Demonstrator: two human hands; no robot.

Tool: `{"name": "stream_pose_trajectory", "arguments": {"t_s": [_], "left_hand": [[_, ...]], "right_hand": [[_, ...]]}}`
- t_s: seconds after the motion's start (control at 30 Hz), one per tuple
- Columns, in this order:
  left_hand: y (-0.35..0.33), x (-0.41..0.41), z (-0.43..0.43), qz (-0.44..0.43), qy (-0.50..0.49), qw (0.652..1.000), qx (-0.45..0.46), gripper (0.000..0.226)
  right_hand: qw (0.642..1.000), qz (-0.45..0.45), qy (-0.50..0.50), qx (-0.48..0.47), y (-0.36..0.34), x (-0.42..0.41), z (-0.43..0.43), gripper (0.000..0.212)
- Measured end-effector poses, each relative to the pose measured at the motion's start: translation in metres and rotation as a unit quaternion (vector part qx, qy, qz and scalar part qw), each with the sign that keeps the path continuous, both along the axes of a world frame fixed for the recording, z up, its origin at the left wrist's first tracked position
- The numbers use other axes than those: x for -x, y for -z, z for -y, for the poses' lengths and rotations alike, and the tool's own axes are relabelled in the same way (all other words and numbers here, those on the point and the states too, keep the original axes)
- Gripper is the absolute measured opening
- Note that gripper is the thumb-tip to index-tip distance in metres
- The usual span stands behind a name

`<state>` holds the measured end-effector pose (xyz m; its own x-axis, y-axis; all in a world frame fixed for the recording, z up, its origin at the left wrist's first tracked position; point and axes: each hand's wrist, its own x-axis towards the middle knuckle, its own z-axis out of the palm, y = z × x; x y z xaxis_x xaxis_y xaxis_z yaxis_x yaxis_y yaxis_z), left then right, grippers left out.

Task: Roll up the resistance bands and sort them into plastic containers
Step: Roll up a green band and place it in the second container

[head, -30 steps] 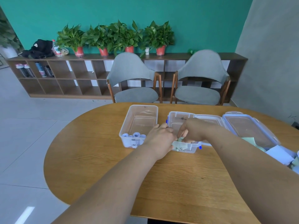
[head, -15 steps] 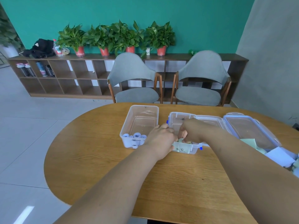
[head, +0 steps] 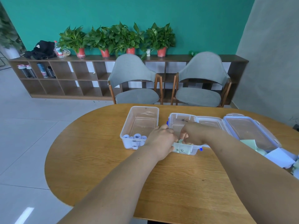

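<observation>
Wooden table (head: 178,183), oval, serves as the work surface. My right hand (head: 192,135) reaches down into the near end of the middle box (head: 181,115), fingers curled and pinching a green roll (head: 180,141) that sits low against the box's front wall. My left hand (head: 160,139) lies over the near-left corner of the same box, fingers bent toward the roll. Whether they grip the rim, the roll or nothing is hidden behind the back of the hand, so I cannot tell. Just beside it, across a narrow gap, the left box (head: 142,108) holds blue rolls (head: 137,136) stood along its near wall. Right of the middle box an open lid (head: 249,131) lies flat on the table. At the lid's near end loose bands (head: 279,157), green and pale, lie unrolled at the table's right edge. Two chairs (head: 134,81) stand beyond the far edge. Judgement: the step in hand is seating a rolled green band in its own box, blue being sorted apart. The next move calls for a release that does not let the coil spring open, so the roll should be wedged against the wall first. After that, a reach right for the next flat band.
</observation>
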<state>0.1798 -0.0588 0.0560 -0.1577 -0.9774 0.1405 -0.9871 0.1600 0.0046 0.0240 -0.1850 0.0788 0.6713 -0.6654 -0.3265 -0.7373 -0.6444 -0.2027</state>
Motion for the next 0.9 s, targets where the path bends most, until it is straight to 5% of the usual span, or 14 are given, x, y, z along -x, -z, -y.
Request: {"name": "stream_pose_trajectory", "arguments": {"t_s": [0.9], "left_hand": [[-0.0085,0.0000,-0.0007,-0.013,-0.012,1.000,-0.009,0.034]], "right_hand": [[0.999,0.010,-0.018,-0.024,-0.0044,0.0011,0.0054,0.028]]}}
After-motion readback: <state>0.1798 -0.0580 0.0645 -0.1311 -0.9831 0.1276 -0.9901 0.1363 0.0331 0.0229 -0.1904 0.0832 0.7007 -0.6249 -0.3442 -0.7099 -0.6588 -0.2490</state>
